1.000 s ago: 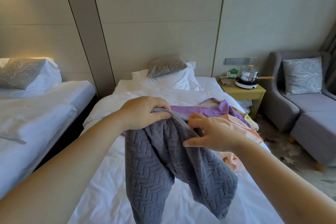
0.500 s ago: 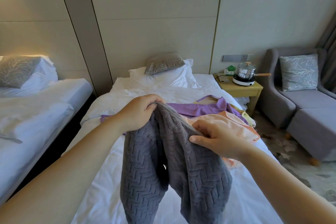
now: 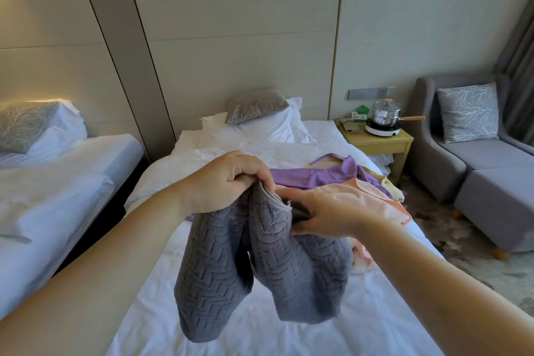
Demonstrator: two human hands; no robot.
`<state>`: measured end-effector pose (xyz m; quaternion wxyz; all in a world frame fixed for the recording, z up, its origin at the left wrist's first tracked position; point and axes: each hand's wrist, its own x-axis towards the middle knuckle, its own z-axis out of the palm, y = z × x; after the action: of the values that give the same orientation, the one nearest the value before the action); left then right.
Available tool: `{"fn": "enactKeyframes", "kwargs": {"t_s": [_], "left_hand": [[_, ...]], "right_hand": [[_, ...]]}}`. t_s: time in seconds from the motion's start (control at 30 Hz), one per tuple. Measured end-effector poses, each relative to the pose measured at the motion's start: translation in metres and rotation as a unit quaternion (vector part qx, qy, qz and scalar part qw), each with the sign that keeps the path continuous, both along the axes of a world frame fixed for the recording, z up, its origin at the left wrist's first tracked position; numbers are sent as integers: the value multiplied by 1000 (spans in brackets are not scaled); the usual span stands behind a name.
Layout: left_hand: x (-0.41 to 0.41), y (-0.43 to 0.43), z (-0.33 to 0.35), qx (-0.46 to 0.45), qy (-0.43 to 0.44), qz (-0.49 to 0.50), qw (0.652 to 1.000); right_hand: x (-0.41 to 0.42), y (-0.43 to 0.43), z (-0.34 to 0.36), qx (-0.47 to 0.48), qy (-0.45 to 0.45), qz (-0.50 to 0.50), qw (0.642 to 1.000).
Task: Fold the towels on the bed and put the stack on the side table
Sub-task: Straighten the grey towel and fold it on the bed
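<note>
Over the bed [image 3: 361,326], grey towel [image 3: 291,269] hangs bunched; our left hand [image 3: 228,182] and right hand [image 3: 320,214] grip its top edge, close together.
Risks: corners unmatched, so we likely fold crooked; side table [image 3: 381,144] is crowded by the pot [image 3: 385,114], so the stack may not fit.

A bed [image 3: 375,326] fills the centre, pillows [image 3: 277,127] at its far end, loose towels [image 3: 318,176] on it right of centre. A second bed [image 3: 57,182] lies left; a side table [image 3: 378,144] bearing a pot [image 3: 384,115], then an armchair [image 3: 433,165], right.
</note>
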<state>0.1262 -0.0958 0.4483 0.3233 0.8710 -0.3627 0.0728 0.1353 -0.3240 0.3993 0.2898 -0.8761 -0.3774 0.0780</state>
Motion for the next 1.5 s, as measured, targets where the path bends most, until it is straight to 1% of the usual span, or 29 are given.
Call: {"fn": "enactKeyframes", "kwargs": {"t_s": [0.07,0.17,0.23,0.3,0.47,0.53,0.63,0.73,0.77,0.83,0.9,0.93,1.03,1.13,1.2,1.23,1.27,1.3,1.37,1.4,1.43,1.47,1.5], "left_hand": [[-1,4,4,-4,-5,9,1000],[-1,17,6,-43,-4,50,998],[-2,29,7,-61,-8,94,994],[0,40,6,-67,-14,133,989],[3,57,0,-75,-24,191,978],[7,64,-6,-93,-37,212,972],[17,78,-19,-118,-29,259,958],[26,87,-31,-138,-13,302,943],[28,85,-35,-151,-8,315,937],[33,77,-42,-177,-2,345,922],[35,62,-48,-179,12,373,911],[36,55,-51,-169,21,377,910],[31,33,-56,-114,72,356,925],[16,11,-53,-57,126,281,950],[6,-9,-53,29,126,219,967],[3,-17,-55,76,112,191,972],[2,-25,-58,104,99,171,975],[3,-32,-60,98,96,160,978],[7,-35,-60,1,120,153,981],[9,-32,-59,-55,134,144,979],[12,-28,-59,-95,141,139,976],[13,-23,-59,-117,139,144,973],[14,-18,-58,-125,130,156,971]], "right_hand": [[6,9,-11,-3,37,-4,999],[10,11,-25,31,33,-55,997],[10,5,-33,-6,20,-77,997],[9,-4,-40,-42,27,-86,995],[5,-22,-35,-1,118,-75,990],[3,-27,-36,-34,124,-72,989],[2,-34,-39,-114,83,-92,986],[3,-42,-34,-138,17,-115,984],[3,-43,-32,-137,-18,-123,983],[0,-40,-27,-102,-87,-137,982],[-4,-31,-20,-58,-124,-155,978],[-6,-27,-18,-44,-134,-164,976],[-9,-17,-9,-29,-150,-195,969],[-8,-14,0,16,-123,-211,969],[-3,-9,3,70,-84,-224,968],[-1,-6,5,98,-60,-231,966],[1,-3,5,125,-41,-234,963],[2,-2,5,147,-33,-234,960],[4,-5,5,182,-16,-229,956],[5,-10,5,197,8,-223,955],[5,-15,5,200,34,-218,955],[4,-21,4,186,45,-217,957],[4,-27,1,161,32,-219,962]]}}
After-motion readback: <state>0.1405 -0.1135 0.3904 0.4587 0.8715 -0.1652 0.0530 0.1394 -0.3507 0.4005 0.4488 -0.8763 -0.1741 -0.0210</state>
